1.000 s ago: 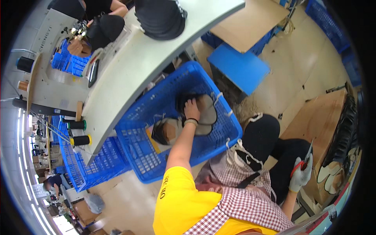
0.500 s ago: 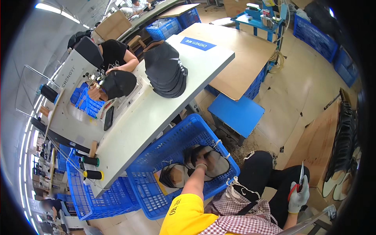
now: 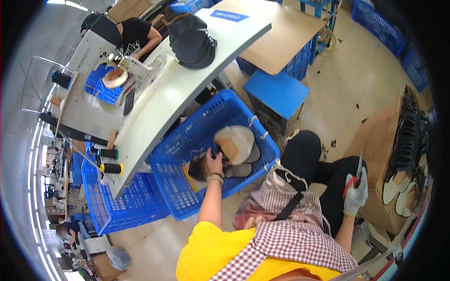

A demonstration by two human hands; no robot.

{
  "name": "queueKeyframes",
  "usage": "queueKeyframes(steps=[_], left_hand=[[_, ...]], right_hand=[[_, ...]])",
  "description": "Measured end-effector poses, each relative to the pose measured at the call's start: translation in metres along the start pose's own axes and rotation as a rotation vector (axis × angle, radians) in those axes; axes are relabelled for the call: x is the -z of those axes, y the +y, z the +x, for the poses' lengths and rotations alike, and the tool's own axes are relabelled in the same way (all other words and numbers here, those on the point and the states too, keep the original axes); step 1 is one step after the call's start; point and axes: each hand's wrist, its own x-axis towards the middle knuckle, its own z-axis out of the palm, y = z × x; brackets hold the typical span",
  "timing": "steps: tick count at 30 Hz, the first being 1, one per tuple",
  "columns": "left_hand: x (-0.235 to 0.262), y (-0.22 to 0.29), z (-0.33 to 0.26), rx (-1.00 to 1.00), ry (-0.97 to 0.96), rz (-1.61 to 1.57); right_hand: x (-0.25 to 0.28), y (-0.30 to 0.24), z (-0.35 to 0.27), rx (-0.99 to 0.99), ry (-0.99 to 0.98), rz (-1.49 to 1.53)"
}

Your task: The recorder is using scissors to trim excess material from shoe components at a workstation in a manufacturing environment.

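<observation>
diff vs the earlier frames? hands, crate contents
Left hand, already down in the blue crate, has closed its grip on a dark piece and lifted it slightly beside the tan cap piece. The view has swung, so the table sits higher in frame. Right hand, gloved, keeps hold of the red-handled scissors, off to the side.

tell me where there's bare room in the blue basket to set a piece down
Free: the basket floor at its near-left corner, below the left hand, and the far corner by the table edge. Crowded: the right half, filled by the tan and dark cap pieces.
</observation>
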Motion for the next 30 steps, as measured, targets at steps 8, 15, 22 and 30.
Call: queueKeyframes(steps=[8,15,22,30], left_hand=[[-0.022,0.122,-0.082,-0.318,-0.292,-0.49],[-0.07,0.176,-0.157,-0.377,-0.65,-0.558],[-0.109,0.165,-0.198,-0.37,-0.863,-0.411],[-0.16,0.139,-0.22,-0.014,-0.986,-0.294]], right_hand=[[0.006,0.022,-0.001,-0.239,-0.21,0.566],[-0.003,-0.025,0.012,-0.479,-0.421,1.016],[0.006,-0.033,0.028,-0.498,-0.124,1.04],[0.007,-0.063,0.015,-0.491,-0.128,1.025]])
